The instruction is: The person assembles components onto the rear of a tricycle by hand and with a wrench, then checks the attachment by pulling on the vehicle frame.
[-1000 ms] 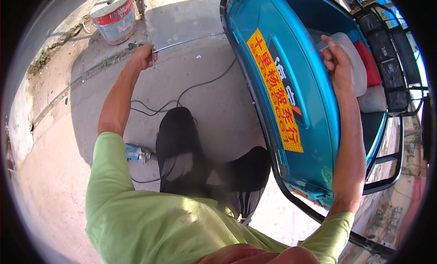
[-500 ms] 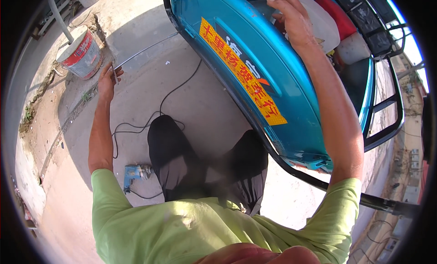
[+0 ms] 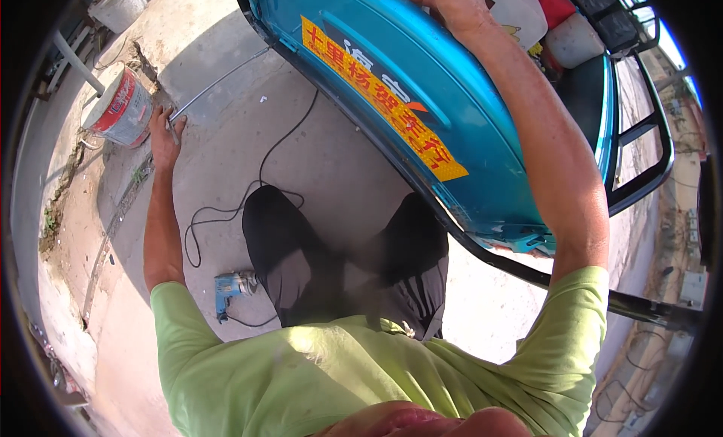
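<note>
My left hand (image 3: 165,138) is out at the left with its fingers closed round the near end of a thin metal rod (image 3: 227,77). The rod slants up and away to the lower rim of a blue vehicle cargo bed (image 3: 482,147). At the top of the view, my right hand (image 3: 458,6) reaches over the bed's side wall. Its visible fingers are stretched out, with nothing seen in them, and the picture's edge cuts off part of the hand. Close to it in the bed sits a pale plastic jug (image 3: 522,13).
A blue corded power drill (image 3: 233,288) lies on the concrete by my left knee, its black cable (image 3: 265,160) looping forward. At the left stands a red-and-white bucket (image 3: 123,105) holding a pole. A whitish container (image 3: 574,41) sits in the bed; black rails (image 3: 648,166) stick out right.
My right hand has moved further up and left, partly out of the picture. My left hand still grips the rod. The whole view has shifted slightly.
</note>
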Demonstrator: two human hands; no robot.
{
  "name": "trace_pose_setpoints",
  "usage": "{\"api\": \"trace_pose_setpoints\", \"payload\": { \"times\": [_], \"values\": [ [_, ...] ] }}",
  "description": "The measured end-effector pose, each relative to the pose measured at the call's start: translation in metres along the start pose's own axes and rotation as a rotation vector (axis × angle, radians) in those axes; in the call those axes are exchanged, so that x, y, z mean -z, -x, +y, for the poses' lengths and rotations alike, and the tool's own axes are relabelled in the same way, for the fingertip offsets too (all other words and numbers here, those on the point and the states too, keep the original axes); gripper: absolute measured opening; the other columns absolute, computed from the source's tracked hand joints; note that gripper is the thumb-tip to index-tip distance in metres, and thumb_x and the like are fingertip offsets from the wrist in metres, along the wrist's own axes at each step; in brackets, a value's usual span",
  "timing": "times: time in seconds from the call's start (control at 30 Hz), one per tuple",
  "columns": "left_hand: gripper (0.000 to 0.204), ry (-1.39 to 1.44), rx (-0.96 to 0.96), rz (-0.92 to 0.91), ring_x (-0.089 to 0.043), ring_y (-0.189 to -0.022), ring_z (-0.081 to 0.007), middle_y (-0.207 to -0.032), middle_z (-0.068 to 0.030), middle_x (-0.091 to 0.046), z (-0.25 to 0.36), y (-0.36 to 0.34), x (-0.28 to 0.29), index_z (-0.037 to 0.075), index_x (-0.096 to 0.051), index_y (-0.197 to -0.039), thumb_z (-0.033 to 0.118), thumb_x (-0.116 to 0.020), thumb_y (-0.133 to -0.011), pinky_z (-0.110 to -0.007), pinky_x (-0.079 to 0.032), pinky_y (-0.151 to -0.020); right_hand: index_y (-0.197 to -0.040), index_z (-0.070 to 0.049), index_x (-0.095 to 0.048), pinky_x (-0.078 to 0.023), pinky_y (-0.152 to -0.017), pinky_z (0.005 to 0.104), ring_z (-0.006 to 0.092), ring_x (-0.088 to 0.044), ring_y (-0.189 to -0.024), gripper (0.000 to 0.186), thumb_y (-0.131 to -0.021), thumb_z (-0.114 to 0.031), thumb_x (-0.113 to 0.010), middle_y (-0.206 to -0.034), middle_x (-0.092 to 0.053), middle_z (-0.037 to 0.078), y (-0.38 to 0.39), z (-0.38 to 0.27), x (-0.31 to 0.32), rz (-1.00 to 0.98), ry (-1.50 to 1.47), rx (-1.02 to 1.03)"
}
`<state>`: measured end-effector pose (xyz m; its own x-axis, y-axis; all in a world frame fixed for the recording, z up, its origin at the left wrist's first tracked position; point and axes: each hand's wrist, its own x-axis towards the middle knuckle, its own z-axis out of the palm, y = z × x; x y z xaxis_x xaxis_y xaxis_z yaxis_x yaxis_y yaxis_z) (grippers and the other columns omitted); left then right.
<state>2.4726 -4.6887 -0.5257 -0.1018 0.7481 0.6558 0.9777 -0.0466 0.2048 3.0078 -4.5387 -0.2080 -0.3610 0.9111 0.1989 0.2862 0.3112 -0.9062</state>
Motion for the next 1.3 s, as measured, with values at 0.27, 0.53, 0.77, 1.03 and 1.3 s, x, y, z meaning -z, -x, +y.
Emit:
{"api": "trace_pose_setpoints", "payload": {
  "times": [0.27, 0.53, 0.77, 1.03, 1.3],
  "values": [
    [0.050, 0.256, 0.374, -0.368, -0.065, -0.101, -0.0352, -0.104, -0.0191, -0.070, -0.008, -0.022, 0.001, -0.003, -0.071, -0.098, 0.047, -0.066, -0.095, -0.041, -0.048, -0.093, -0.149, -0.009, -0.046, -0.047, -0.104, 0.0359, 0.0297, -0.057, -0.127, 0.064, -0.094, -0.038, -0.061, -0.139, -0.056, 0.018, 0.021, -0.022, -0.003, -0.031, -0.075, -0.058],
    [0.083, 0.284, 0.906, -0.474, -0.066, -0.084, -0.0311, -0.077, -0.0175, -0.068, -0.024, -0.023, -0.016, 0.000, -0.070, -0.070, 0.078, -0.048, -0.089, -0.039, -0.049, -0.085, -0.147, -0.009, -0.049, -0.042, -0.109, 0.0347, 0.0278, -0.053, -0.131, 0.060, -0.093, -0.029, -0.065, -0.145, -0.056, 0.015, 0.010, -0.002, -0.009, 0.129, -0.045, 0.092],
    [0.086, 0.247, 0.867, -0.209, -0.067, -0.082, -0.0312, -0.073, -0.0169, -0.067, 0.004, -0.026, -0.018, -0.001, -0.069, -0.071, 0.078, -0.044, -0.091, -0.040, -0.049, -0.084, -0.145, -0.015, -0.053, -0.048, -0.102, 0.0350, 0.0262, -0.060, -0.122, 0.059, -0.091, -0.032, -0.066, -0.135, -0.064, 0.008, 0.006, -0.008, -0.006, 0.149, -0.004, -0.078],
    [0.075, 0.601, 1.162, -0.509, -0.064, -0.065, -0.0275, -0.067, -0.0116, -0.063, -0.012, -0.041, -0.022, 0.006, -0.060, -0.069, 0.074, -0.042, -0.095, -0.044, -0.052, -0.068, -0.144, -0.016, -0.055, -0.050, -0.099, 0.0339, 0.0260, -0.064, -0.113, 0.058, -0.089, -0.034, -0.066, -0.130, -0.066, 0.007, 0.011, -0.013, -0.004, 0.112, -0.017, -0.090],
    [0.062, 0.778, 1.435, -0.656, -0.060, -0.058, -0.0194, -0.067, -0.0031, -0.054, 0.000, -0.036, -0.011, 0.012, -0.055, -0.084, 0.073, -0.052, -0.091, -0.034, -0.050, -0.052, -0.142, -0.012, -0.055, -0.051, -0.097, 0.0356, 0.0267, -0.064, -0.109, 0.059, -0.089, -0.033, -0.067, -0.122, -0.065, 0.014, 0.018, -0.024, -0.010, 0.047, -0.130, -0.060]
  ]
}}
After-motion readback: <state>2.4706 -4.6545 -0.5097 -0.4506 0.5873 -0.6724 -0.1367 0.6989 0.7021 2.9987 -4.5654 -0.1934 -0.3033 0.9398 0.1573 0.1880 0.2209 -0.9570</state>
